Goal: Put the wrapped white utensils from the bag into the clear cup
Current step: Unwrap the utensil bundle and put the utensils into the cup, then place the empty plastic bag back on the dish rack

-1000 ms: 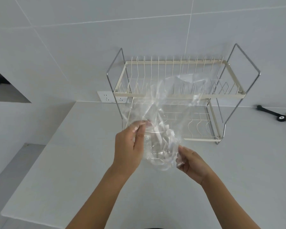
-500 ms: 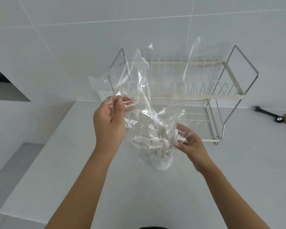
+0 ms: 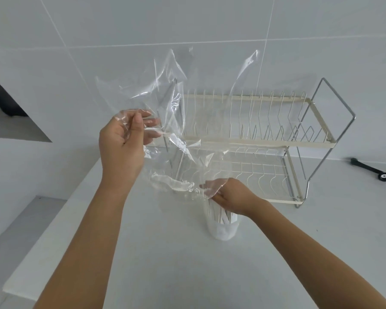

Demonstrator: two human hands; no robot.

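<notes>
The left hand [image 3: 123, 139] pinches the crinkled clear plastic bag [image 3: 165, 121] up and left of the clear cup [image 3: 222, 226], where wrapped white utensils [image 3: 221, 214] stand upright under the right hand [image 3: 231, 196] steadying their tops.

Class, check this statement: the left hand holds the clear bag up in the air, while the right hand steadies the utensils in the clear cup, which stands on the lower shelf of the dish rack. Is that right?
Not quite. In the head view the clear cup stands on the white counter, in front of the dish rack, not on its lower shelf. The rest holds: the left hand holds the clear bag up, and the right hand is at the utensils in the cup.
</notes>
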